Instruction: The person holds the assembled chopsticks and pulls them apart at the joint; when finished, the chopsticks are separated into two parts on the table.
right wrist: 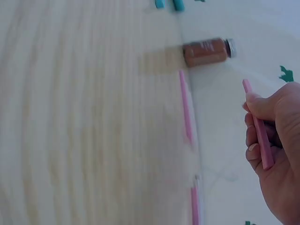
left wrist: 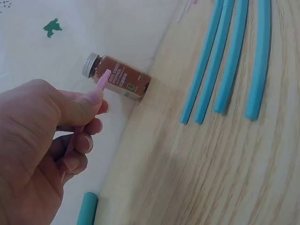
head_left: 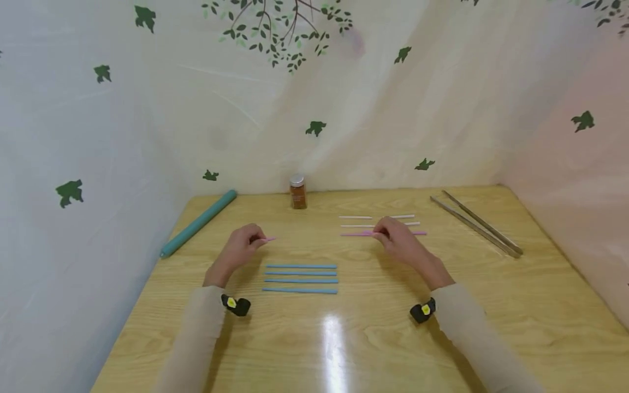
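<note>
My left hand (head_left: pixel 238 248) pinches a thin pink stick (left wrist: pixel 104 80) between thumb and fingers, its end poking out past the thumb. The other end runs back under the curled fingers. In my right hand (right wrist: pixel 281 126) is another pink stick (right wrist: pixel 263 145), gripped along the fingers. That hand is over rows of pale and pink sticks on the wooden table, partly covering them in the head view. A pink stick (head_left: pixel 356 234) lies just left of its fingertips. Several blue sticks (head_left: pixel 301 281) lie in parallel rows between my forearms, to the right of the left hand.
A jar (head_left: pixel 298 195) with brown contents and a silver lid stands at the table's back edge. A teal cylinder (head_left: pixel 199 224) lies along the left side. Long metal tongs (head_left: pixel 484 222) lie at the right. White cloth (head_left: pixel 245 125) with leaf prints rises behind the table (head_left: pixel 383 338).
</note>
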`<state>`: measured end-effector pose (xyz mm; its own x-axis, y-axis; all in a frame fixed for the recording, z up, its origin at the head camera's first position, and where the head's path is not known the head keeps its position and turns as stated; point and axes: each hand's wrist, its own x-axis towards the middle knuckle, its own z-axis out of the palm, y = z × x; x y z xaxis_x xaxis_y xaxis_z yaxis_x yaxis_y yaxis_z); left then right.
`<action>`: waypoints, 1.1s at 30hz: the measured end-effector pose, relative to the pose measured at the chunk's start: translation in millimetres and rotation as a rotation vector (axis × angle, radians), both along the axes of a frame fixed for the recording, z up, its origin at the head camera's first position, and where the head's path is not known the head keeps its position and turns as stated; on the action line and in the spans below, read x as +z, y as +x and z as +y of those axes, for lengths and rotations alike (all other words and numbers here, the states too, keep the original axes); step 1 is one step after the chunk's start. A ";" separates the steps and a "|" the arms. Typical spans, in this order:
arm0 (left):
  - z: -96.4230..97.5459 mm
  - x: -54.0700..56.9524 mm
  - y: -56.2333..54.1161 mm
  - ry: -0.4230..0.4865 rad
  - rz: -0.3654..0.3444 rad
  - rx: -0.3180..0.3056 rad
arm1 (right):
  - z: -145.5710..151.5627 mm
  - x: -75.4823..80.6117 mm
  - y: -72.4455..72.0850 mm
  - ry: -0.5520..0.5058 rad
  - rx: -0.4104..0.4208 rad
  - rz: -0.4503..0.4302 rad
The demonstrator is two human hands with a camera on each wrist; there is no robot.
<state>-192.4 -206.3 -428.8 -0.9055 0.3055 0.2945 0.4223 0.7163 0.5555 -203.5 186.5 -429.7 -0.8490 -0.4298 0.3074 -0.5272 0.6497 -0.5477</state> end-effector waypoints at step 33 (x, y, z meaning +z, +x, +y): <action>181.8 -19.7 -16.8 -0.066 -0.084 -0.193 | 99.9 -24.3 -6.9 0.023 -0.153 -0.181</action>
<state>-209.2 -24.5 -448.5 -0.8488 0.4918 0.1940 0.5094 0.6626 0.5490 -210.4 286.4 -454.0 -0.9450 -0.2973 0.1362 -0.3167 0.7279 -0.6081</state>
